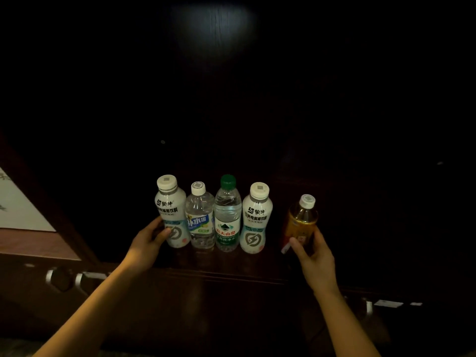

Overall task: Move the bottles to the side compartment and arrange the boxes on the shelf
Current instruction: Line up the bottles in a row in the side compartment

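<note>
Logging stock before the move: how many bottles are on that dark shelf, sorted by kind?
White opaque plastic drink bottles with white caps: 2
Clear plastic bottle with white cap: 1
Clear plastic water bottle with green cap: 1
Amber tea bottle with white cap: 1
Total: 5

Colours, lower centre of frame, left to right:
- bottle 1 (171, 215): white body, white cap, black lettering, pale blue band.
- bottle 2 (200, 219): clear, white cap, blue and green label.
- bottle 3 (227, 217): clear, green cap, green label with a red strip.
- bottle 4 (255, 220): white, black lettering.
- bottle 5 (302, 220): amber, white cap, orange label.

Shelf (221, 264): dark brown wood.
</note>
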Demonstrator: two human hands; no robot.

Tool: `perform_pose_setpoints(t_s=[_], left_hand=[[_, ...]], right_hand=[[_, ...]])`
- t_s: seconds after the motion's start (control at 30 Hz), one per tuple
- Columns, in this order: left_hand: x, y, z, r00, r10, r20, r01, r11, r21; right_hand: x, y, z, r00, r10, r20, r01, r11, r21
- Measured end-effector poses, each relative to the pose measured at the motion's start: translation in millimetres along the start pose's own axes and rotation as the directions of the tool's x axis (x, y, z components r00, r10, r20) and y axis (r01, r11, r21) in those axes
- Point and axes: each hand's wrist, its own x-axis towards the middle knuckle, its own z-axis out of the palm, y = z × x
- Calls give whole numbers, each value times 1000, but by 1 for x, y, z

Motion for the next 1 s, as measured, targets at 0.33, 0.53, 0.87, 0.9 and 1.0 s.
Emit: perform_pose_setpoints(t_s=[0.33,0.53,0.87,0.9,1.0], left_hand=[[-3,2,0,1000,-14,10,14,1000,-2],[-3,2,0,1000,2,23,-2,1000,4],[-7,3,6,1000,21,-2,-21,998,63],[-8,3,7,1000,20,-7,-20,997,70],[-16,2,9,1000,29,-4,-28,991,127]], right_hand=[[-7,-6,35,1000,-29,12,29,999,-23],[-6,-8,35,1000,-24,9,24,999,-29],[-9,-15,30,998,-35,61,40,995,-88],[-9,-16,29,996,-30,79,38,993,-108],[-12,-15,22,992,-2,127,21,989,-146]])
